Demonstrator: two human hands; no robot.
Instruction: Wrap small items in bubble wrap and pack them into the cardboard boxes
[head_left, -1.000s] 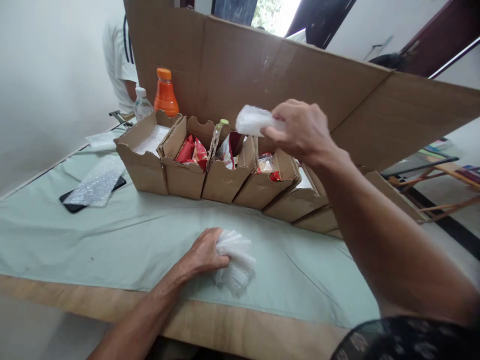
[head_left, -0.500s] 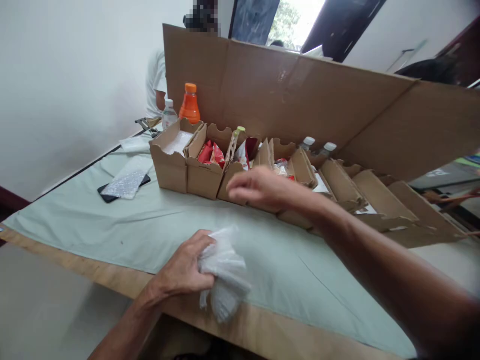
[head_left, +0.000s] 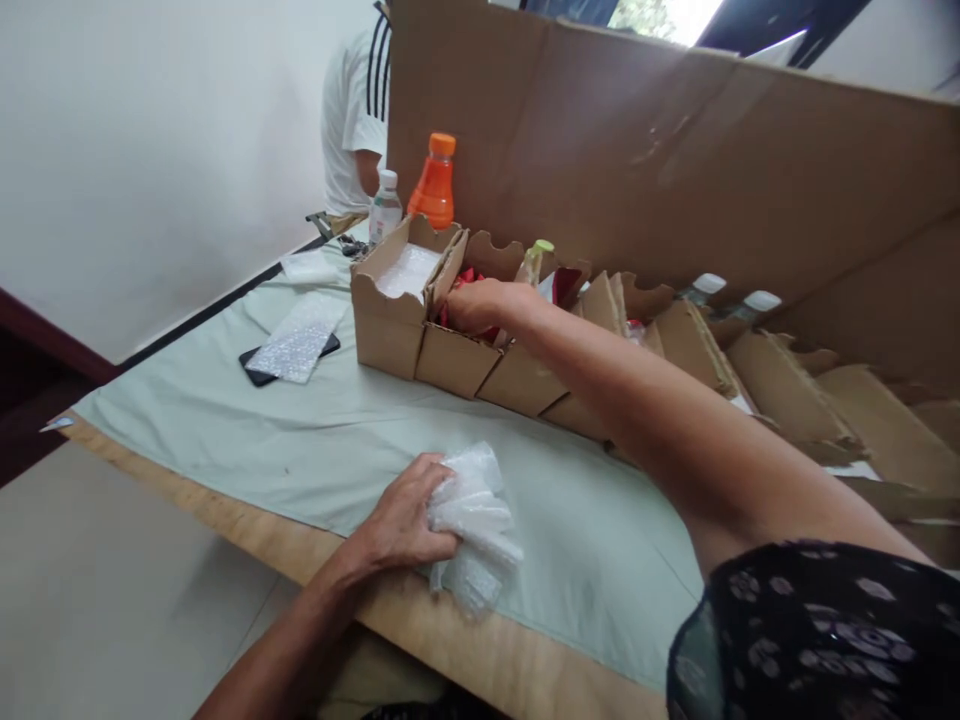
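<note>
Plastic bubble wrap [head_left: 480, 525] is bunching at six o'clock over the table [head_left: 225, 512], your left hand's [head_left: 412, 512] fingers grasping it. At twelve, your right hand [head_left: 478, 305] is sitting inside a cardboard bin [head_left: 452, 362] among red packets [head_left: 470, 275]; I cannot tell its grip.

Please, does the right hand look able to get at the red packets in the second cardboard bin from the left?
Likely yes: the cardboard bin is open at the top, and the right hand dips into its opening, at the red packets. Whether it grips one is hidden.
</note>
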